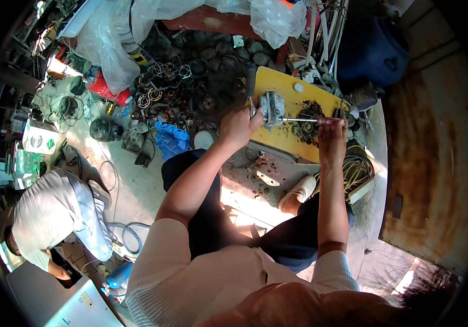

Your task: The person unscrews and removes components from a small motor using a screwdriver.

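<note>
My left hand (238,129) closes on the near left side of a small grey metal motor-like part (271,109) on a yellow board (277,83). My right hand (332,139) grips the reddish handle of a screwdriver (299,119). Its shaft points left, with the tip at the right side of the grey part; exact contact is too small to make out. A dark-handled tool (251,82) lies beside my left fingers at the board's left edge. Dark coils and metal rings (306,122) sit on the board beneath and around the screwdriver shaft.
Salvaged motor parts (171,90) are heaped beyond my left arm. A blue cloth (172,140) lies near my left knee. A blue barrel (373,52) stands at the far right, above coiled cable (356,169). Another person (54,218) bends over a white appliance (84,308) at left.
</note>
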